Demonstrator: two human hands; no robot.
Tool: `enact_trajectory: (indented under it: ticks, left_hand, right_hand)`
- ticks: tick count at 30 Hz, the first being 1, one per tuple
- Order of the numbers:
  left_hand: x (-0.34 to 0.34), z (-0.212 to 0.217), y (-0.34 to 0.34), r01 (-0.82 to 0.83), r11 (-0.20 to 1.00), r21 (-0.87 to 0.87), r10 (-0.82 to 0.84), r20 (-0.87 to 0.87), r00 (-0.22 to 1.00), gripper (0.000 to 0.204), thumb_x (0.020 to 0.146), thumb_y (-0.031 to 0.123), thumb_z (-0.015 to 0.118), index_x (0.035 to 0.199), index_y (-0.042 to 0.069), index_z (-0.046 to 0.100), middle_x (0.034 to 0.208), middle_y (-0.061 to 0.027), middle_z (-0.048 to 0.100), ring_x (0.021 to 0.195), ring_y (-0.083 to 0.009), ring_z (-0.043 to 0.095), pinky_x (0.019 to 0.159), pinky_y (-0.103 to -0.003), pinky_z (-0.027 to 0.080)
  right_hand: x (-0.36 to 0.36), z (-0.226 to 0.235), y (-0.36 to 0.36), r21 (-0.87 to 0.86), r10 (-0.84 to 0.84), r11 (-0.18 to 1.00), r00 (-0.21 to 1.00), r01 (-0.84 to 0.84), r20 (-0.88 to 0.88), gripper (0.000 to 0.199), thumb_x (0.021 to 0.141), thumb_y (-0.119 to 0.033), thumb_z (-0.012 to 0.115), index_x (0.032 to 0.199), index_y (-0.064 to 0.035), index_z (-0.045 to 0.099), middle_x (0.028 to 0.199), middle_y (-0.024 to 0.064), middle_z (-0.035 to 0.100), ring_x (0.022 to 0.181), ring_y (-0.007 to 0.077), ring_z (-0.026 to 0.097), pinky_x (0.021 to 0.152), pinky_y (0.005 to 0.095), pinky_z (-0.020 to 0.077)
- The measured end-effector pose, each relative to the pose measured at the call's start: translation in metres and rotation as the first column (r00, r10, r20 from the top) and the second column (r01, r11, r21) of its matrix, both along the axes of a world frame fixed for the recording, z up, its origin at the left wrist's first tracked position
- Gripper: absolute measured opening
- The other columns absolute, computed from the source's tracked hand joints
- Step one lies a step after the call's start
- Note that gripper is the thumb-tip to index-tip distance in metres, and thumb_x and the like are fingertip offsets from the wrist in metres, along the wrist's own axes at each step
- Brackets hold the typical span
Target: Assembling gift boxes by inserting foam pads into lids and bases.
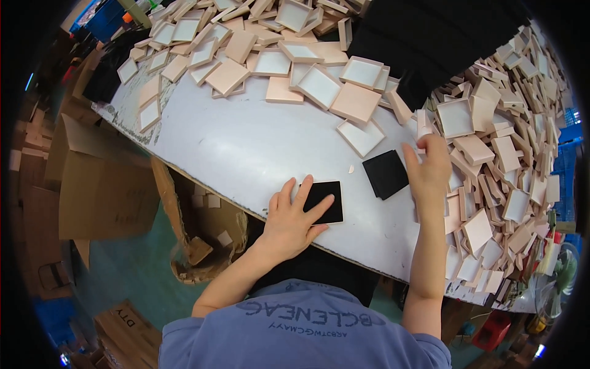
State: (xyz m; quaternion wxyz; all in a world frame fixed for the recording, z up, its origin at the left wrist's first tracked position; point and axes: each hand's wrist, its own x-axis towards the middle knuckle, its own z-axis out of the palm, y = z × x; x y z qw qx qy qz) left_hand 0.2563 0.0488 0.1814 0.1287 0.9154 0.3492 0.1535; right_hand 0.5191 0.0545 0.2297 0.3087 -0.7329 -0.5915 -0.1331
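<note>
Near frame centre, the left hand (294, 216) lies flat, fingers spread, pressing a black insert into a shallow pink tray (324, 202) on the white table (246, 147). The right hand (428, 167) reaches into the pile of pink trays (491, 160) at right, apparently pinching one; a loose black pad (385, 173) waits between them, likely next to be seated squarely.

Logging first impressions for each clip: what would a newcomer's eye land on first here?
First the heaps of pale pink square box trays across the far and right side of the white table. Then the left hand pressing flat on a tray with a black insert near the front edge, while the right hand reaches into the right-hand pile beside a loose black pad.
</note>
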Motion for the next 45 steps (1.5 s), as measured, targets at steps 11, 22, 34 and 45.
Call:
enact_trajectory:
  ticks: [11, 22, 34, 45]
  left_hand:
    - [-0.028, -0.033, 0.023, 0.112, 0.982, -0.150, -0.015, 0.535, 0.844, 0.113, 0.059, 0.014, 0.082, 0.138, 0.000, 0.003, 0.140, -0.0278, 0.023, 0.113, -0.0391, 0.048, 0.095, -0.044, 0.040]
    - [-0.032, -0.019, 0.022, 0.192, 0.972, -0.134, -0.146, 0.295, 0.944, 0.082, 0.068, 0.016, 0.073, 0.135, -0.002, 0.029, 0.138, -0.0327, 0.024, 0.118, -0.0456, 0.039, 0.096, -0.047, 0.035]
    - [-0.039, -0.025, 0.040, 0.245, 0.965, 0.089, -0.258, 0.452, 0.854, 0.053, 0.071, 0.005, 0.067, 0.120, 0.002, 0.047, 0.117, -0.0179, 0.054, 0.106, -0.0349, 0.055, 0.086, -0.040, 0.046]
    - [-0.078, -0.003, -0.003, 0.257, 0.676, -0.690, 0.178, 0.492, 0.852, 0.026, 0.084, 0.011, 0.062, 0.106, 0.000, 0.055, 0.091, -0.0114, 0.066, 0.079, -0.0180, 0.063, 0.072, -0.028, 0.049]
  right_hand:
    - [-0.077, -0.050, 0.016, -0.205, 0.150, 0.833, 0.565, -0.515, -0.811, 0.017, 0.085, -0.010, 0.055, 0.096, 0.0001, 0.063, 0.088, 0.0157, 0.065, 0.080, 0.0277, 0.064, 0.071, 0.0332, 0.0494]
    - [-0.095, -0.041, -0.035, -0.302, 0.594, 0.730, 0.787, -0.614, -0.165, 0.062, 0.074, -0.034, 0.067, 0.121, 0.0026, 0.049, 0.116, 0.0209, 0.050, 0.105, 0.0364, 0.048, 0.087, 0.0434, 0.0398]
    - [-0.082, -0.040, -0.030, -0.200, 0.671, 0.613, 0.637, -0.764, -0.378, 0.069, 0.070, -0.043, 0.071, 0.121, -0.0012, 0.049, 0.111, 0.0169, 0.054, 0.096, 0.0349, 0.054, 0.079, 0.0403, 0.0456]
    - [-0.112, -0.046, -0.046, -0.206, 0.520, 0.516, 0.495, -0.832, -0.696, 0.034, 0.084, -0.039, 0.061, 0.088, -0.0048, 0.057, 0.063, 0.0115, 0.060, 0.054, 0.0319, 0.058, 0.051, 0.0380, 0.0461]
